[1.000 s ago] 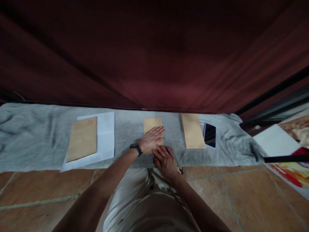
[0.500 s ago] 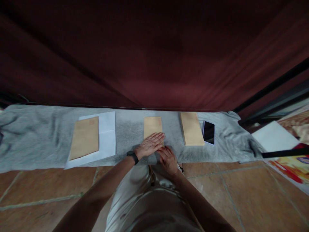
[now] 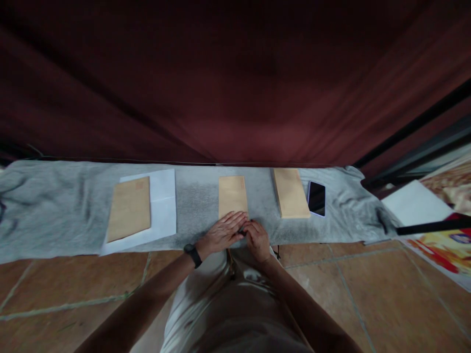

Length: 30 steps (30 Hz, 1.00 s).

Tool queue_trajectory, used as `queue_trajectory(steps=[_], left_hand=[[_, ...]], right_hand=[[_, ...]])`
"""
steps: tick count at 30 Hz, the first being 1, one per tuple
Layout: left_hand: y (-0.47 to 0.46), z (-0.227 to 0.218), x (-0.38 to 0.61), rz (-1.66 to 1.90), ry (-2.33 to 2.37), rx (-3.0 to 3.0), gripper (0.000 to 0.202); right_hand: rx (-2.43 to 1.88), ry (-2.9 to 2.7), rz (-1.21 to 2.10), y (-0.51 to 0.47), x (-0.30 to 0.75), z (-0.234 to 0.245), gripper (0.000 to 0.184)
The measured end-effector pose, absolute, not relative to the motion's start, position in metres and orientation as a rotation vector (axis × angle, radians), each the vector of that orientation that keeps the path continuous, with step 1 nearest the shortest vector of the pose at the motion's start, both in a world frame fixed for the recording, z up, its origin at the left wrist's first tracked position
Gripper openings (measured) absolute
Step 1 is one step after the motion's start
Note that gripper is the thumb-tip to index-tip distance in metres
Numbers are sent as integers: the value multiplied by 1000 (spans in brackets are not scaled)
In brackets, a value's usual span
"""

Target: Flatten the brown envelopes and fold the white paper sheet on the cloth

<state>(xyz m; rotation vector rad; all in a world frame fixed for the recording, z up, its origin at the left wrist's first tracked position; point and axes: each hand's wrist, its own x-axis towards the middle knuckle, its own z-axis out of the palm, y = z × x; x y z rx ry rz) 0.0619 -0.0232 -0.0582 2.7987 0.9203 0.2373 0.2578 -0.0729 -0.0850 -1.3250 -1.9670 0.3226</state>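
A tan paper envelope (image 3: pixel 232 193) lies upright before me on the grey cloth, its near end hidden under my hands. My left hand (image 3: pixel 226 230), with a dark watch on the wrist, rests flat across that near end, fingers stretched out. Beside it, my right hand (image 3: pixel 257 240) has bent fingers drawn together at the envelope's near right corner; what they grip is hidden. To the right sits a thick stack of tan envelopes (image 3: pixel 292 193). On the left, another tan envelope (image 3: pixel 129 208) lies on white paper sheets (image 3: pixel 163 206).
A phone (image 3: pixel 317 198) lies right of the stack. Grey cloth (image 3: pixel 198 196) covers the long narrow surface, with a dark red curtain (image 3: pixel 235 98) behind it. At far right are a white sheet (image 3: pixel 417 203), a black bar (image 3: pixel 434 228) and a colourful printed package (image 3: pixel 449 250).
My left hand has slid down toward me, baring more of the envelope. The right hand's fingers have curled in more at the near corner.
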Motion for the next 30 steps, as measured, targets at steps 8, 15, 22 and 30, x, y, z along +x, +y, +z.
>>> queue_trajectory(steps=[8, 15, 22, 30], left_hand=[[-55, -65, 48, 266, 1053, 2806, 73], [-62, -60, 40, 265, 1087, 2789, 75], [-66, -64, 28, 231, 1128, 2788, 75], [-70, -72, 29, 249, 1177, 2786, 83]], right_hand=[[-1390, -2082, 322, -70, 256, -76, 41], [-1397, -2311, 217, -77, 260, -66, 47], [-1438, -2332, 229, -80, 267, -65, 48], [-1353, -2386, 286, -78, 243, -62, 52]])
